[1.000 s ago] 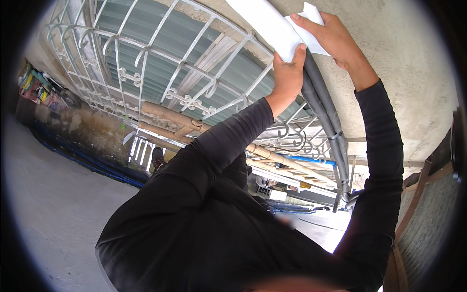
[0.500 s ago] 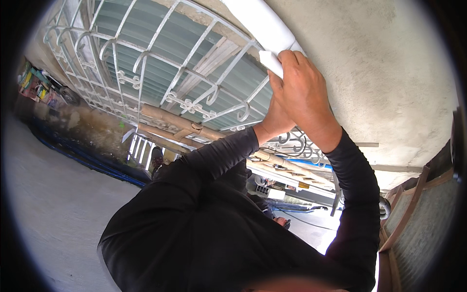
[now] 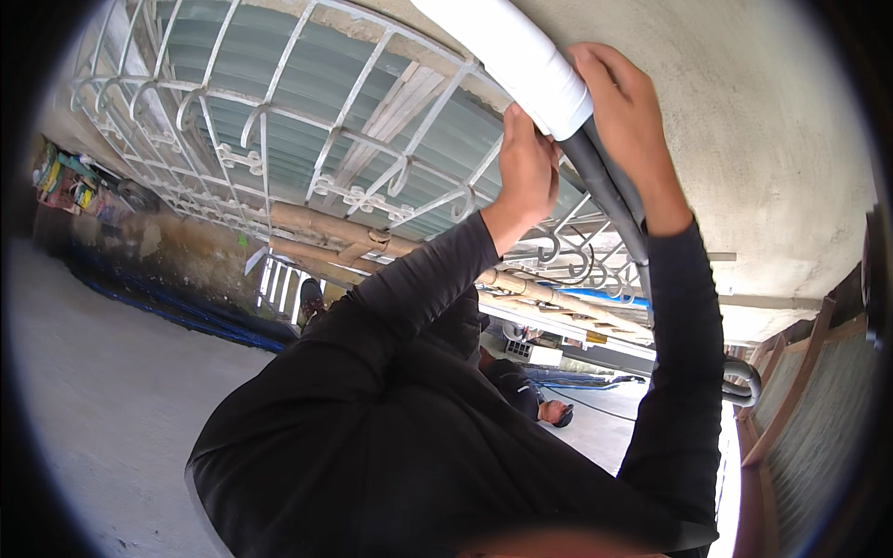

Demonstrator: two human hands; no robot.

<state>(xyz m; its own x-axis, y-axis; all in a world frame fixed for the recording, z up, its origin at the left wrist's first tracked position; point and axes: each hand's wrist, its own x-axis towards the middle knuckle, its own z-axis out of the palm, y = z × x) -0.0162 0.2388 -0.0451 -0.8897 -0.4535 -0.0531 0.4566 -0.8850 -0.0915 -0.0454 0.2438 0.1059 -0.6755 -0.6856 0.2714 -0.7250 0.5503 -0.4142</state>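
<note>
Overhead, a white wrapping (image 3: 530,70) covers the upper length of a pipe bundle in smooth overlapping turns. From its lower end two dark foam-covered pipes (image 3: 600,181) run down along the wall. My left hand (image 3: 528,177) is at the left of the wrapping's end, thumb up against it and the other fingers curled in behind. On the opposite side my right hand (image 3: 628,130) lies against the wrapping's edge and the dark pipes, its fingers bent. Whatever the fingers hold behind the bundle is hidden.
A white metal window grille (image 3: 353,139) stands left of the pipes, before louvred panes. Bamboo poles (image 3: 321,223) run beneath it. The bare plaster wall (image 3: 772,139) rises at the right. Another person in a dark cap (image 3: 555,412) is lower down, beyond my body.
My hands, together before, are now apart on either side of the bundle. The loose white piece by my fingers no longer shows, and the dark pipes have come into view.
</note>
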